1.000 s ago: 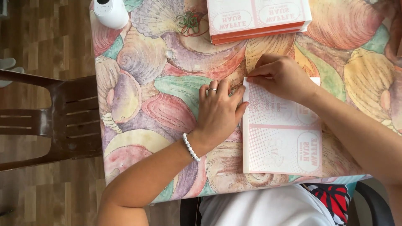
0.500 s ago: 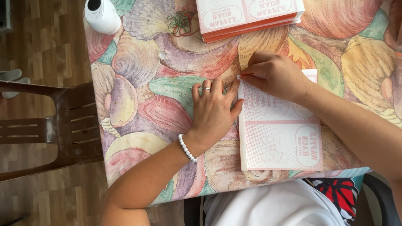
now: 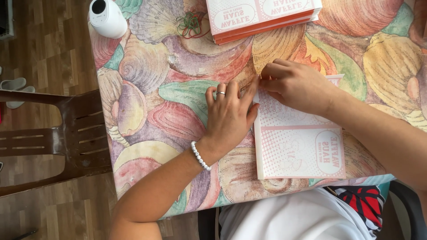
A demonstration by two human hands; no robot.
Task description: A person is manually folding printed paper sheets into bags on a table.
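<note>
Two bare hands work at the centre of the frame on a flat pink-and-white paper bag (image 3: 299,146) lying on a table covered by a seashell-patterned tablecloth (image 3: 151,89). The bag lies right of centre, running from mid-frame down to the near table edge, with an oval printed panel at its lower right corner.

Left hand (image 3: 229,113): lies flat, palm down, fingers slightly spread, on the cloth just beside the bag's left edge; its forefinger reaches up to the bag's upper left corner. A ring sits on one finger, and a white bead bracelet (image 3: 200,155) circles the wrist.

Right hand (image 3: 296,84): rests on the top end of the bag, fingers curled and drawn together, fingertips pinching the bag's upper left corner. Whether a fold or a flap is pinched cannot be told.

A stack of like paper bags (image 3: 262,18), orange at the edges, lies at the upper centre-right of the frame, well apart from the hands. A tangle of green and red rubber bands (image 3: 190,23) lies just left of the stack. A white rounded device (image 3: 106,18) stands at the upper left table corner. A brown chair (image 3: 58,138) stands at the left on a wooden floor (image 3: 44,53).
</note>
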